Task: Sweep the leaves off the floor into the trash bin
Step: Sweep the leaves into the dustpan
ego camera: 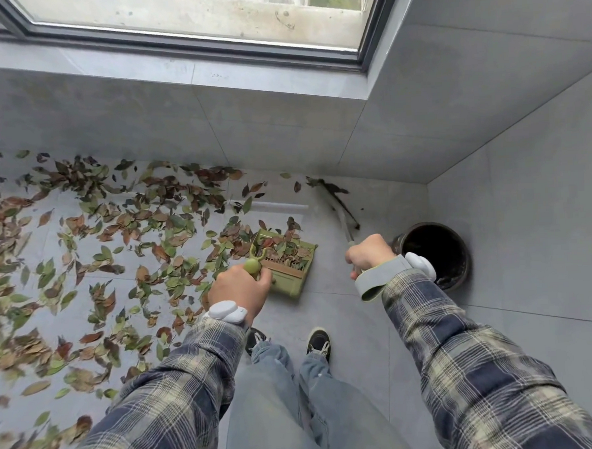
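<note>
Holding the dustpan (286, 259) level matters now. My left hand (238, 289) has its grip curled round the handle, and my right hand (368, 255) is wrapped round the broom (346, 227). I'd swing the loaded pan over the trash bin (463, 270) by my right wrist, then tip slowly. Most leaves (116, 233) lie on the floor.

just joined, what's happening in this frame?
A person is sweeping up leaves. The left hand grips the handle of a green dustpan, which sits at the edge of the leaf litter and already holds some leaves. The right hand grips a broom, its blurred head near the wall, apart from the pan. A dark trash bin stands just right of that hand. Most leaves lie scattered on the floor.
</note>
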Available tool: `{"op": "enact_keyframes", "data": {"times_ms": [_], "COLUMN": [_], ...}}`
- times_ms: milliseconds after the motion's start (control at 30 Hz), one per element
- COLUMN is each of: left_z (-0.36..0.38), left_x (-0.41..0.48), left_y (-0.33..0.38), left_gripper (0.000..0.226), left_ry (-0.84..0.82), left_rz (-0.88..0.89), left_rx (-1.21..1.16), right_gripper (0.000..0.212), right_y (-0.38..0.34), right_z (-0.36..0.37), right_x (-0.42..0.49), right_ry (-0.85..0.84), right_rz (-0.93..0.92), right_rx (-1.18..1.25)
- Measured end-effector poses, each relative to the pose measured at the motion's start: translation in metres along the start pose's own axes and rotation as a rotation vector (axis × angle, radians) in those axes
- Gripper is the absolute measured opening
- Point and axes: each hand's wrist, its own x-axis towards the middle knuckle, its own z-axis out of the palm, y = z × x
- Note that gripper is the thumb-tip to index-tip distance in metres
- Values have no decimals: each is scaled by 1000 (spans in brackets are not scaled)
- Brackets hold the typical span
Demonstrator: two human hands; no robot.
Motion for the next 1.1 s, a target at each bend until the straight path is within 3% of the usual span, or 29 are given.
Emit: {"op": "enact_keyframes", "data": {"times_ms": [300,533,700,833,1100], "left_z": [0,0,-1,0,-4], "left_x": [-7,-5,-4,-3,-8], "left_y": [0,3,1,3,4], "left_gripper": [48,47,47,49,52], "left_ry": [-23,-6,-4,-4,-26], "left_rz": [-24,-18,-23,-30,-21], "left_rx": [-2,-11,2,25,12], "right_gripper": [3,10,20,13,9], "right_y": [-6,0,8,-3,-36], "right_z": [-40,-36,1,-4,-46], "right_x": [-11,7,7,-9,-29], "right_ry": [43,82,-76,-191,-78], "right_rz": [-63,-70,22,14,-116], "right_rx": [99,107,200,43,22]}}
